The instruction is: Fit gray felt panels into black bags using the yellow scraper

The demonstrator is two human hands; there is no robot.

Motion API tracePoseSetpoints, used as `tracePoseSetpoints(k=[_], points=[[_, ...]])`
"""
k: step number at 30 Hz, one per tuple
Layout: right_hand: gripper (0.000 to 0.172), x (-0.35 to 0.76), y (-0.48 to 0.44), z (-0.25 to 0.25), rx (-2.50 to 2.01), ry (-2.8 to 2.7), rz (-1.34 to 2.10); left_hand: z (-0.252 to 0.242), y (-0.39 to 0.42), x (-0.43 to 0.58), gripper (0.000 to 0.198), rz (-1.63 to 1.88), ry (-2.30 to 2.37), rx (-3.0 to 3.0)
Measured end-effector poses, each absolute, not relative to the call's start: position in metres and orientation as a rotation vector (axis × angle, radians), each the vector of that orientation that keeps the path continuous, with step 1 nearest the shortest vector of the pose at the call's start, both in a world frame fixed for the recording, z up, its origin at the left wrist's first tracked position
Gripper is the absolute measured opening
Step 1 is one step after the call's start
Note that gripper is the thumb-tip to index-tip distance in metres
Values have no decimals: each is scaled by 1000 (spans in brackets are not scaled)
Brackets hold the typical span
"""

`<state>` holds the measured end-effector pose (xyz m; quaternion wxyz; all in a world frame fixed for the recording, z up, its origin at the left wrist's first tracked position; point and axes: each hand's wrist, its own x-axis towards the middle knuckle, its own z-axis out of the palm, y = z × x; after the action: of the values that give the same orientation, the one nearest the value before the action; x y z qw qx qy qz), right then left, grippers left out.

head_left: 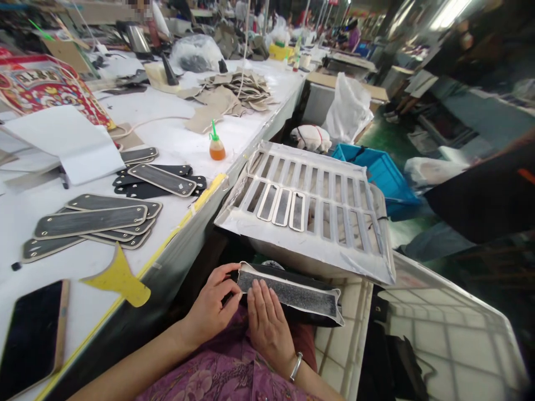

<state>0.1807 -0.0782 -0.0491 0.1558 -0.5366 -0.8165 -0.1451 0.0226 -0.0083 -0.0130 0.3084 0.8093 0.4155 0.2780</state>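
Observation:
Across my lap lies a long dark-grey strip (301,296) with a pale raised border, resting on a black piece (288,318). My left hand (217,295) holds its left end, fingers and thumb bent around the corners. Flat on the strip's left half rests my right hand (270,320), fingers stretched out side by side; it covers part of the surface. Just beyond, a pale slotted rack (305,245) carries three small pale-edged strips (282,206).
At left, a white table holds stacked grey strips (90,221), a phone (31,328), a yellow cutout (121,275) and an orange-liquid bottle (217,149). Farther right are a blue crate (380,172) and a white crate (455,323) with black pieces. A person stands at the right edge.

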Motion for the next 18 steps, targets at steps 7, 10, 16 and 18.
tracePoseSetpoints(k=[7, 10, 16, 18], points=[[42, 196, -82, -50, -1463, -2405, -343, -14, -5, 27, 10, 623, 1054, 2253], [45, 240, -106, -41, -1643, -2368, -323, -9, -7, 30, 9, 544, 1059, 2360], [76, 300, -132, -32, -1760, -2423, -225, 3, -5, 54, 55, 381, 927, 2734], [84, 298, -127, -34, -1729, -2406, -204, 2, -2, 72, 71, 213, 830, 2806]])
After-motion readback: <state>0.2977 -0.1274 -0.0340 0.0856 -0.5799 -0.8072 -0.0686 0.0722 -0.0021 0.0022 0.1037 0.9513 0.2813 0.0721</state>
